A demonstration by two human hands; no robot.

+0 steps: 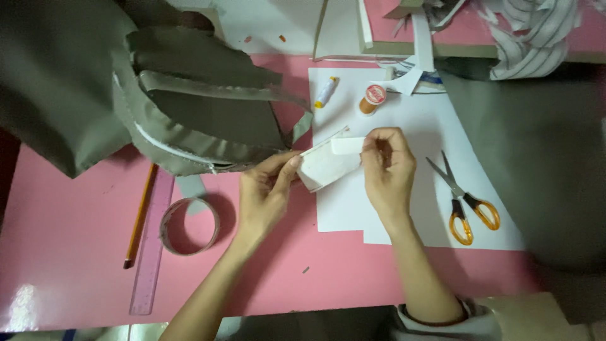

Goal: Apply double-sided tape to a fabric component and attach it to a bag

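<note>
The white fabric piece (328,163), left of the scissors (466,202), looks light and limp, so we pinch its edges: left hand (266,189) and right hand (386,165) both closed on it.

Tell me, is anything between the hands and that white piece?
Nothing visible. The left hand and right hand both already pinch the white piece at its ends. The scissors, the spools and the tape ring lie off to the sides.

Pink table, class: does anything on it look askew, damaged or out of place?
Nothing is spilled or broken. The orange-handled scissors lie open on the white paper sheet, blades apart. Olive fabric is heaped unevenly, and paper offcuts clutter the far edge.
</note>
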